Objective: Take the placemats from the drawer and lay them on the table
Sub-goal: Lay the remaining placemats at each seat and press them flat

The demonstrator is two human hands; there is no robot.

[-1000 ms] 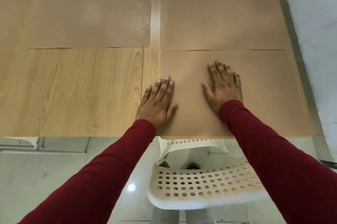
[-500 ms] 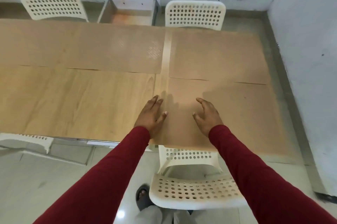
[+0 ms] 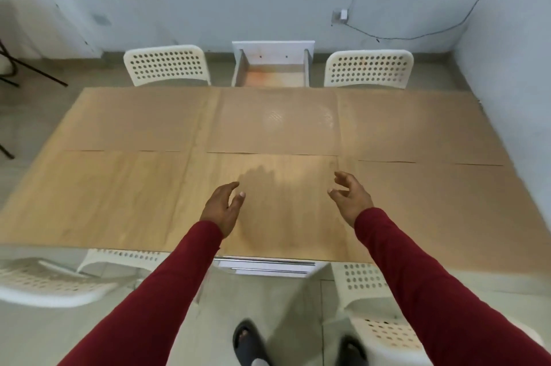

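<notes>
Lifting off near right placemat (image 3: 432, 210): both hands, a second ago pressed flat on it, now hover over bare tabletop (image 3: 119, 201). Left hand (image 3: 222, 207) and right hand (image 3: 350, 198) fingers loosely spread, holding nothing. Four mats lie flat; far drawer (image 3: 272, 67) open, looks empty. Near left and near middle still uncovered.

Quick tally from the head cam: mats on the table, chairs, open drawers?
Mats: 4
Chairs: 4
Open drawer: 1
Total: 9
</notes>
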